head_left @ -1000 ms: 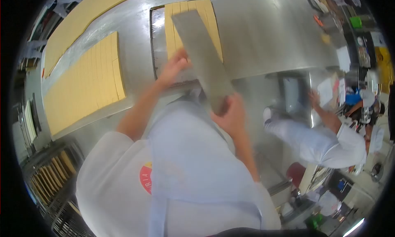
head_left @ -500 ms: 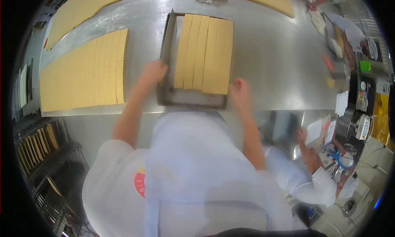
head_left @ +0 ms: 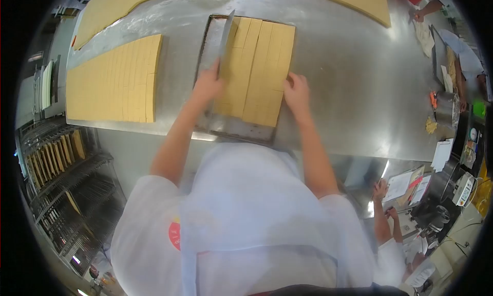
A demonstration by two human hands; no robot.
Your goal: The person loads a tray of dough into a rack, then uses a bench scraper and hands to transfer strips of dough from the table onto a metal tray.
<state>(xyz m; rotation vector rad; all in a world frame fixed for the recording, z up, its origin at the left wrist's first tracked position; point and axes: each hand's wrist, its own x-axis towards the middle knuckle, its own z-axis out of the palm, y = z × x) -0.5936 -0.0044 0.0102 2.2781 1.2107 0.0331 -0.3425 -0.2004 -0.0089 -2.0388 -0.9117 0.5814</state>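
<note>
My left hand [head_left: 208, 86] is closed around a long knife [head_left: 226, 36], its flat metal blade standing along the left side of the yellow dough strips [head_left: 264, 65]. These strips lie side by side in a shallow metal baking tray [head_left: 205, 47], with bare tray showing to their left and at the near end. At the right edge of the strips is my right hand [head_left: 297, 93], its fingers curled in against the dough and the tray rim. Whether those fingers pinch anything is hidden.
A cut slab of dough [head_left: 113, 82] lies left on the steel table [head_left: 354, 90]. Another long sheet [head_left: 349, 3] spans the far side. A rack with trays [head_left: 54, 160] stands lower left. Co-workers' hands [head_left: 380, 189] are at the right.
The knife has moved right, from the tray's left wall to the strips' edge. My right hand has come up against the dough, and the strips and tray now sit slightly turned.
</note>
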